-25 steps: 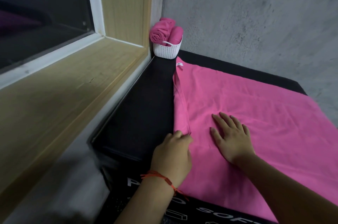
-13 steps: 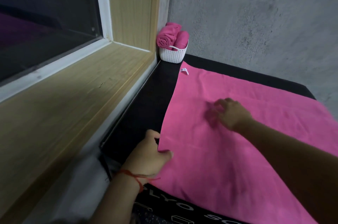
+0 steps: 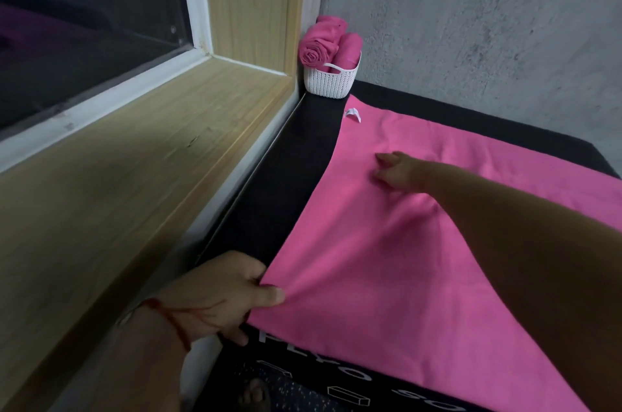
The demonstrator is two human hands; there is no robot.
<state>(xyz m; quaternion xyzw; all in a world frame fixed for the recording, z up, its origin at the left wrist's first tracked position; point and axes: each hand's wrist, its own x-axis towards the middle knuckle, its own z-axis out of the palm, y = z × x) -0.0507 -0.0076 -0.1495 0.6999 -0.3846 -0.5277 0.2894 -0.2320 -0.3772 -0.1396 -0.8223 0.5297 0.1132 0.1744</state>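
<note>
The left hand (image 3: 229, 294) pinches a corner of the flat pink fabric towel (image 3: 387, 277) on the black desk (image 3: 296, 182), while the right hand (image 3: 400, 172) rests released on it.

White "PLYO SO…" on front of blk pad (image 3: 292, 177), partly cut.

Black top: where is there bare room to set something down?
A bare strip of black top runs between ledge and cloth, from left hand to basket; another band lies between cloth and wall. Crowded: the basket's corner, and where the left hand pinches the cloth.
</note>
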